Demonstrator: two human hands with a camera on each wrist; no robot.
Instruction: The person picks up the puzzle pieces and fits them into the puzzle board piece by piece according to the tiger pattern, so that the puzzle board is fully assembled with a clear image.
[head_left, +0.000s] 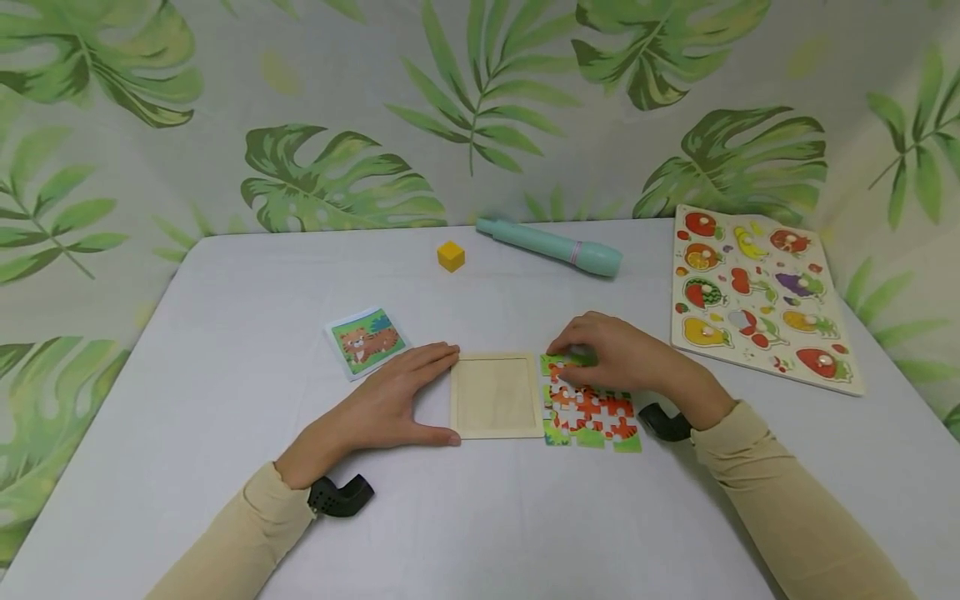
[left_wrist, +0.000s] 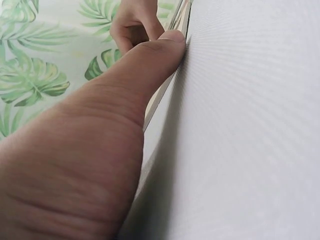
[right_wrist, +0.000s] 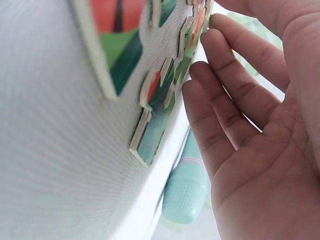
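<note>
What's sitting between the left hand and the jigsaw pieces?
The wooden tray lies between the left hand and the jigsaw pieces, with no pieces inside it. The head view shows this.

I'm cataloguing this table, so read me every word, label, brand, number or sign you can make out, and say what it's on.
None can be read: I see no legible text on the wooden frame, puzzle pieces, picture card, fruit board, yellow block or teal tube.
</note>
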